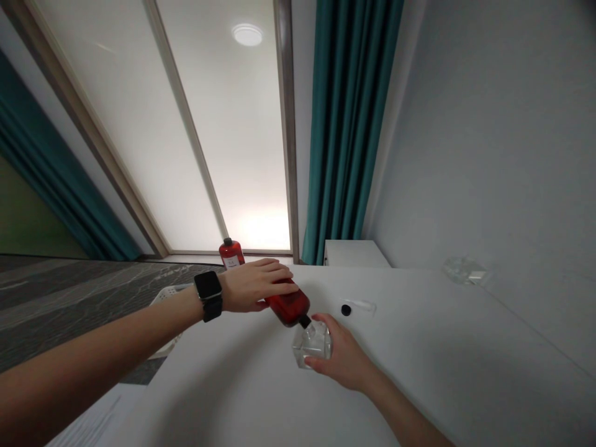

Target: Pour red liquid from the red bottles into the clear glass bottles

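Currently logged: my left hand grips a red translucent plastic bottle tipped spout-down into a clear glass tumbler, which my right hand clasps steady on the white surface.

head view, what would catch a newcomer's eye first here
The eye goes first to the red bottle at the centre, tipped neck-down by the left hand, its black nozzle at the mouth of a small clear glass container that the right hand steadies on the white table. A second red bottle stands upright behind it at the table's far edge, against the bright window. Teal curtains frame that window.
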A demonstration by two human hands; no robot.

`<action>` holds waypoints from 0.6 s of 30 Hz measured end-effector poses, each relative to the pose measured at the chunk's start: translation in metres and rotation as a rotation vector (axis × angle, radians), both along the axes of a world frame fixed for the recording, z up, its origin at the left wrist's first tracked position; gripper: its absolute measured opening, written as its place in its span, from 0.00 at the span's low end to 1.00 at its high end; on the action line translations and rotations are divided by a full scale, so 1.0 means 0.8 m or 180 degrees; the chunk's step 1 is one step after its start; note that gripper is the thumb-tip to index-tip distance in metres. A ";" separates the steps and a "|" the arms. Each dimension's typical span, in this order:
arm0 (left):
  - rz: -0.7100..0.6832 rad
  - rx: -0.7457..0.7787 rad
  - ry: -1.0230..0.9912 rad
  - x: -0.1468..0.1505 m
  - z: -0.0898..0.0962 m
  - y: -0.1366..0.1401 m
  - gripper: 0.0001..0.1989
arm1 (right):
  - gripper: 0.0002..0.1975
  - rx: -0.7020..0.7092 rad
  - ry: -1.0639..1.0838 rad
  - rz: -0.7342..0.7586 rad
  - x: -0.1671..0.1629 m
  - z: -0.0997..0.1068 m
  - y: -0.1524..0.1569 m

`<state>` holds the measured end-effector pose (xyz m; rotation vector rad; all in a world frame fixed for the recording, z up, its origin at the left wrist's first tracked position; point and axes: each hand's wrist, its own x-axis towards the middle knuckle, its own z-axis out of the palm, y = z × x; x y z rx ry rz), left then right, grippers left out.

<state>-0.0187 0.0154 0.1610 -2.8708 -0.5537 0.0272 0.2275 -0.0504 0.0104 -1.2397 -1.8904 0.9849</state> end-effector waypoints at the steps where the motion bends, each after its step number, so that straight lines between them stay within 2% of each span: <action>1: 0.0008 -0.0008 0.0017 0.001 0.001 -0.001 0.31 | 0.34 -0.0001 0.0010 0.0005 0.000 0.000 0.000; 18: 0.0061 0.0048 0.0193 0.006 0.009 -0.007 0.30 | 0.34 0.0031 -0.0022 0.0003 0.000 0.002 0.000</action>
